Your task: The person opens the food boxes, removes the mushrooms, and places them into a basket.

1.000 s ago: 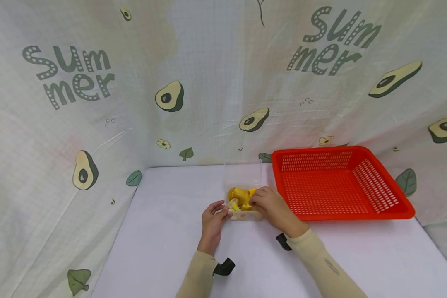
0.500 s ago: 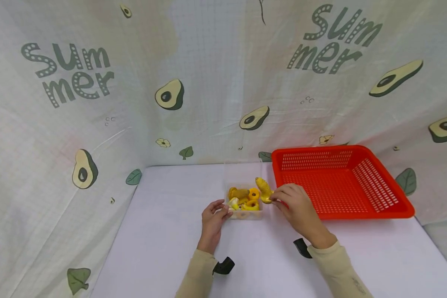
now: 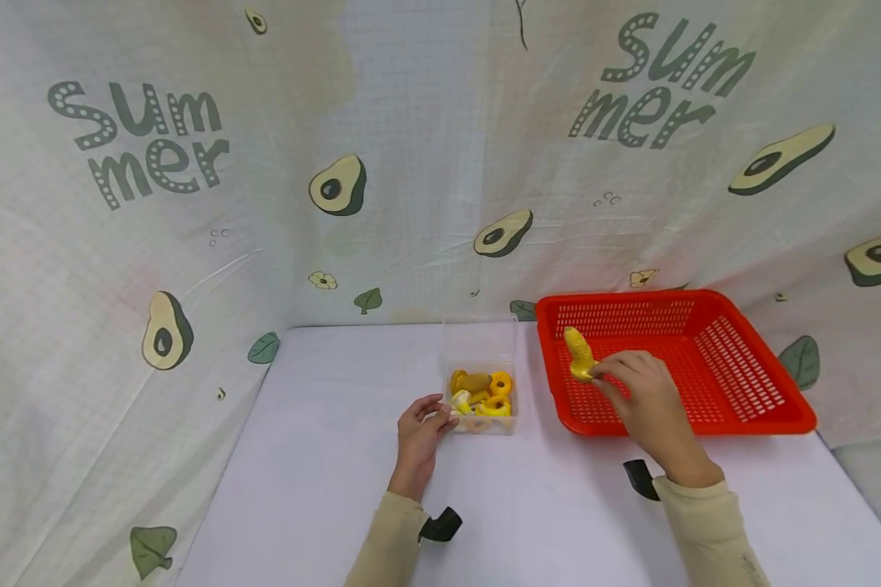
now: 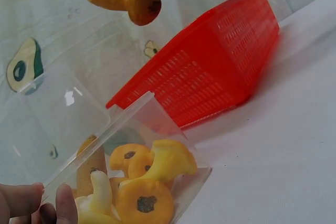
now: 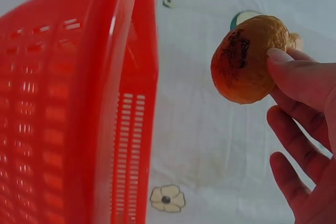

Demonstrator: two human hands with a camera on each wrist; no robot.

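In the head view my right hand [image 3: 648,399] pinches a yellow gourd-shaped piece [image 3: 579,355] between thumb and fingers, over the left part of the red basket [image 3: 631,422]. Its rounded end, with a dark blotch, faces the right wrist camera; a narrower neck [image 4: 107,0] sticks out in the left wrist view. My left hand [image 3: 418,444] grips the near left corner of a clear plastic box [image 3: 484,425], thumb and fingers at its rim. Inside lie several yellow and orange pieces [image 4: 144,203], some with dark spots. The box's transparent lid [image 3: 480,341] stands raised at the back.
The slatted red basket stands right of the box on a white-covered table [image 3: 338,456]. A pale cloth [image 3: 411,163] printed with avocados and lettering hangs behind and at both sides. Black wrist cameras [image 3: 440,524] sit on both wrists.
My right hand has lifted the yellow gourd-shaped piece out of the box and carried it right, over the basket. My left hand has stayed at the box.
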